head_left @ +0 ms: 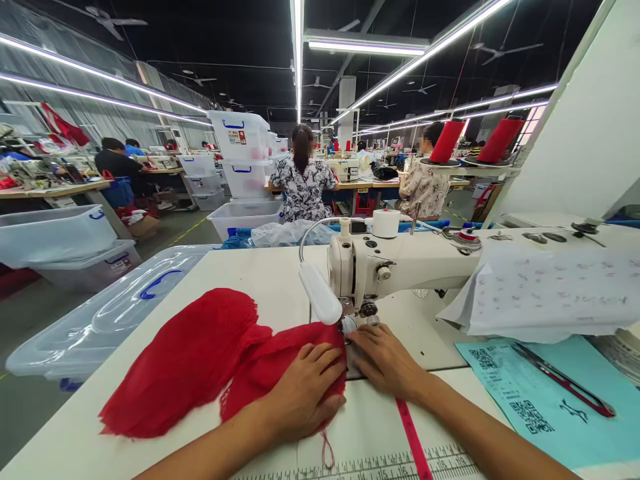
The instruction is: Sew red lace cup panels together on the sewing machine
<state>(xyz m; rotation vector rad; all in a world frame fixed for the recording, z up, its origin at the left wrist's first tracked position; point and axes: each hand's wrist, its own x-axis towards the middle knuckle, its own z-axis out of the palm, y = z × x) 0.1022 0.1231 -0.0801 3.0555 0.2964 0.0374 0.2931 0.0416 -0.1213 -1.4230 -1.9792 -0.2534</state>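
Note:
Red fabric (195, 360) lies spread over the white sewing table (250, 273), trailing off to the left. My left hand (300, 393) rests flat on the fabric's right end, fingers stretched toward the needle. My right hand (385, 360) presses down beside it with fingers extended, its fingertips at the fabric's edge just under the presser foot (350, 323) of the white sewing machine (415, 260). A small white lamp (320, 293) hangs over the needle area.
Red-handled snips (565, 383) lie on a teal sheet (550, 400) at the right. A patterned cloth (545, 293) drapes over the machine bed. Clear plastic bins (105, 313) stand left of the table. A red tape measure (413, 440) lies near the front edge. Other people sew at tables behind.

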